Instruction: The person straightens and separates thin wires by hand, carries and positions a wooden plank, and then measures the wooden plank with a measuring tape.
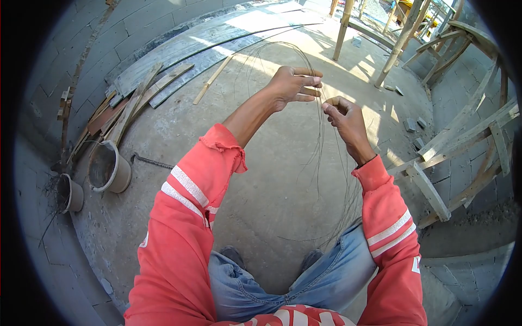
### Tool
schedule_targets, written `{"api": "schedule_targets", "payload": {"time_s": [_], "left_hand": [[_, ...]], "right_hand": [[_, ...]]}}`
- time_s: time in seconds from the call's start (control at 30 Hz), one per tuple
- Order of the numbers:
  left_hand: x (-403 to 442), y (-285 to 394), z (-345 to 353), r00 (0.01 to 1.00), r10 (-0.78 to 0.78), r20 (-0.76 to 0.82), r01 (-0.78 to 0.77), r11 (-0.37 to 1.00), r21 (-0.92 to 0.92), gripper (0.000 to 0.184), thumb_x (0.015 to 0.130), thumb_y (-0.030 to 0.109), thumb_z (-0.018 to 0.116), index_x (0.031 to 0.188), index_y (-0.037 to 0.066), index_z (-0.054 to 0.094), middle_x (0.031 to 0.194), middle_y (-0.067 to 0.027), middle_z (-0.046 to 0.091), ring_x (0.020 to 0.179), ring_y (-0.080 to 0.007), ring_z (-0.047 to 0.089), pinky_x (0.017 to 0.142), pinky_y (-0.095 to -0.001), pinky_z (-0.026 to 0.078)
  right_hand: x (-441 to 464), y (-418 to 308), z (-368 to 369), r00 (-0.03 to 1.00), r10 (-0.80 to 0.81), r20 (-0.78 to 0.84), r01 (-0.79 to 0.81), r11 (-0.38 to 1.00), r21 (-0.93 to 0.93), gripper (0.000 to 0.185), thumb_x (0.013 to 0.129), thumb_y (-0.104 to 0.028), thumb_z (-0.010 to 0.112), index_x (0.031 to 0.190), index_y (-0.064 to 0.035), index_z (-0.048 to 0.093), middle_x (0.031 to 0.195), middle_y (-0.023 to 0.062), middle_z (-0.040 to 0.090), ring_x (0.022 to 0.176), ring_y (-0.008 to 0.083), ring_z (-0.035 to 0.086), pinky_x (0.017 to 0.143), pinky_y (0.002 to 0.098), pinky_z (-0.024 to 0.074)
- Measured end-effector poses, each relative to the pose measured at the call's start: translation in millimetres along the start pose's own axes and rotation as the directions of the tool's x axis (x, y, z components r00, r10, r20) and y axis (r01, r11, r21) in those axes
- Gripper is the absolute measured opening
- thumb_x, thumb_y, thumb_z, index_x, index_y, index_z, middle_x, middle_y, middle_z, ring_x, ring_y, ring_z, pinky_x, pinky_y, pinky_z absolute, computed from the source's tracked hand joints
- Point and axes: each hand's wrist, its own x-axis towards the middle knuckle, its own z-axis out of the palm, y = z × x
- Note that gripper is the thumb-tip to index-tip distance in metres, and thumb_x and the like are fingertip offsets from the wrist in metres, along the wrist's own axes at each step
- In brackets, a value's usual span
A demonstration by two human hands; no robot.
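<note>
Several strands of thin dark wire (319, 127) hang in a long loose loop in front of me, curving above my hands and trailing down toward my right knee. My left hand (293, 87) is at the middle of the view, with the strands passing between its fingers, which are partly stretched out. Just right of it and lower, my right hand (343, 117) pinches part of the wire between thumb and forefinger. The hands are close together but apart. Exactly which strands each hand grips is too fine to tell.
On the left stand a large bucket (115, 171) and a smaller bucket (72, 194) with wire in it. A bent metal bar (155, 162) lies beside them. Wooden planks (136, 103) lie by the block wall (138, 32). Wooden framing (462, 136) and poles (399, 43) stand right.
</note>
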Motion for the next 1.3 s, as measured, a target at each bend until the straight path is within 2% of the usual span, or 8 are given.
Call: {"api": "schedule_targets", "payload": {"time_s": [0.1,0.33,0.63,0.7,0.83,1.0,1.23,1.3], "left_hand": [[-1.7,1.2,-0.2,1.000,-0.005,-0.002,0.005,1.000,0.010,0.036,0.093,0.020,0.068,0.122,0.001,0.063,0.107,-0.0106,0.068,0.094,-0.0194,0.069,0.082,-0.0318,0.057],[0.8,1.6,-2.0,1.000,0.013,0.007,-0.013,1.000,-0.001,0.036,0.093,0.017,0.068,0.122,-0.002,0.061,0.105,-0.0123,0.070,0.093,-0.0204,0.070,0.081,-0.0312,0.058],[3.8,-2.5,-6.6,1.000,0.014,-0.014,-0.014,1.000,-0.018,0.037,0.093,0.019,0.069,0.121,-0.003,0.060,0.105,-0.0136,0.069,0.092,-0.0209,0.071,0.077,-0.0292,0.059],[3.8,-2.6,-5.9,1.000,0.014,-0.012,-0.014,1.000,-0.017,0.037,0.092,0.020,0.069,0.121,-0.003,0.060,0.106,-0.0136,0.069,0.092,-0.0212,0.070,0.077,-0.0292,0.059],[4.2,-3.7,-5.7,0.999,0.010,0.036,-0.007,0.997,-0.078,0.039,0.091,0.021,0.071,0.120,-0.002,0.059,0.108,-0.0133,0.068,0.093,-0.0212,0.070,0.077,-0.0285,0.058],[5.2,-3.4,-7.5,0.998,0.004,0.057,0.001,0.995,-0.096,0.038,0.091,0.020,0.071,0.119,-0.002,0.059,0.106,-0.0127,0.067,0.095,-0.0205,0.069,0.078,-0.0276,0.058],[7.8,-6.9,-7.2,1.000,0.000,0.016,0.002,0.997,-0.080,0.035,0.093,0.019,0.068,0.119,-0.003,0.060,0.109,-0.0134,0.066,0.095,-0.0193,0.069,0.080,-0.0271,0.058],[8.0,-6.3,-5.9,1.000,0.004,0.008,-0.003,0.996,-0.084,0.035,0.093,0.019,0.067,0.120,-0.003,0.060,0.110,-0.0133,0.065,0.095,-0.0192,0.069,0.080,-0.0270,0.058]], "right_hand": [[-0.8,2.1,1.9,1.000,-0.011,-0.003,0.011,0.996,0.093,0.022,0.092,-0.022,0.066,0.095,-0.0009,0.067,0.080,0.0004,0.063,0.073,0.0080,0.054,0.067,0.0244,0.0437],[-1.1,0.1,3.7,0.999,-0.036,0.027,0.033,0.992,0.121,0.020,0.094,-0.021,0.062,0.093,-0.0010,0.066,0.082,0.0010,0.063,0.073,0.0083,0.054,0.067,0.0251,0.0437],[1.6,-2.2,-2.9,0.997,0.001,-0.076,0.015,0.977,0.212,0.020,0.094,-0.021,0.062,0.093,-0.0015,0.066,0.078,-0.0009,0.059,0.070,0.0065,0.050,0.064,0.0228,0.0413],[0.5,-3.8,-4.4,1.000,0.019,-0.001,-0.018,0.983,0.180,0.021,0.093,-0.023,0.065,0.093,-0.0019,0.066,0.078,-0.0016,0.058,0.069,0.0062,0.049,0.062,0.0226,0.0407],[-0.6,-2.1,-4.8,0.998,0.048,0.035,-0.054,0.979,0.198,0.021,0.092,-0.024,0.067,0.093,-0.0034,0.067,0.078,-0.0023,0.058,0.068,0.0056,0.049,0.062,0.0222,0.0406],[-1.7,-4.7,-5.0,0.986,0.154,0.061,-0.166,0.924,0.344,0.020,0.093,-0.027,0.067,0.091,-0.0072,0.067,0.078,-0.0044,0.057,0.070,0.0042,0.049,0.064,0.0211,0.0411],[1.8,-3.7,-9.9,0.995,0.099,-0.006,-0.090,0.925,0.370,0.018,0.096,-0.025,0.062,0.091,-0.0075,0.065,0.076,-0.0047,0.055,0.069,0.0044,0.048,0.064,0.0217,0.0415],[1.9,-2.6,-9.1,1.000,0.031,0.006,-0.031,0.965,0.262,0.019,0.097,-0.024,0.061,0.090,-0.0063,0.064,0.076,-0.0039,0.055,0.068,0.0050,0.048,0.063,0.0218,0.0413]]}}
